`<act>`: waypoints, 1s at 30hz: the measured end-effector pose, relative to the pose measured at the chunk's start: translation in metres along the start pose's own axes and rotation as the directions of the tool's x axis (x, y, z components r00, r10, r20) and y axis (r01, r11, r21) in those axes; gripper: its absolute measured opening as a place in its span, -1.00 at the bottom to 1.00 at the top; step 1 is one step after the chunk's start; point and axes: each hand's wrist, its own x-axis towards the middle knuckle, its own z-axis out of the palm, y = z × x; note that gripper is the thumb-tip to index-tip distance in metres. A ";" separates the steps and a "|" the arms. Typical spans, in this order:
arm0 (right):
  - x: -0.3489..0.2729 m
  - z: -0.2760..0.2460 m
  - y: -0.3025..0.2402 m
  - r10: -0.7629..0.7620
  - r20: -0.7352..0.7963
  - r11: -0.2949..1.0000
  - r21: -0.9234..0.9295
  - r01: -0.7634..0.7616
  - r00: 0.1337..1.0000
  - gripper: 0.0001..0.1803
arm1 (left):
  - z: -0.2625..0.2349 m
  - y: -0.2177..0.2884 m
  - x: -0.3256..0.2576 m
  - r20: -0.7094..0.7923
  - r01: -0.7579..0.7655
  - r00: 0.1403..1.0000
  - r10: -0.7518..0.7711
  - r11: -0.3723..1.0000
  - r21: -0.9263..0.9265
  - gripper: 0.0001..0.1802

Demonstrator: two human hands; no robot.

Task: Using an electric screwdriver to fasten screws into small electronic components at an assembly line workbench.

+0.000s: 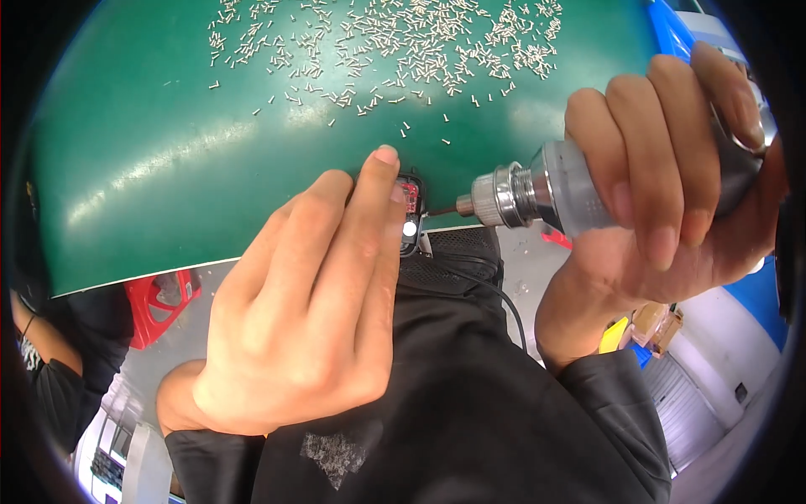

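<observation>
Our left hand [311, 311] lies nearest, fingers together and pressed flat, pinning a small black part [410, 214] with a red insert at the green mat's [168, 168] near edge; our right hand [672, 168] grips a grey electric screwdriver [546, 189], its bit touching the part; we judge it light, rigid and easily shifted, best held by its edges; loose screws [403, 42] lie well beyond.
</observation>
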 end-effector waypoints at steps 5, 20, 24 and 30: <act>0.006 -0.009 -0.007 0.080 -0.011 0.996 -0.042 -0.080 0.997 -0.72 | 0.005 0.000 0.007 -0.041 0.000 0.999 0.000 1.000 -0.005 -0.62; 0.015 -0.011 -0.007 0.066 -0.042 0.998 0.005 -0.066 0.997 -0.74 | 0.011 -0.004 0.010 -0.119 -0.016 0.993 0.013 1.000 -0.024 -0.62; 0.019 -0.005 0.000 0.082 -0.027 0.996 -0.017 -0.082 0.996 -0.75 | 0.016 -0.008 0.001 -0.188 -0.007 0.982 -0.006 0.998 -0.064 -0.59; 0.023 -0.002 0.004 0.108 -0.014 0.991 -0.079 -0.109 0.994 -0.75 | 0.016 -0.013 -0.005 -0.195 -0.037 0.980 0.028 0.998 -0.045 -0.57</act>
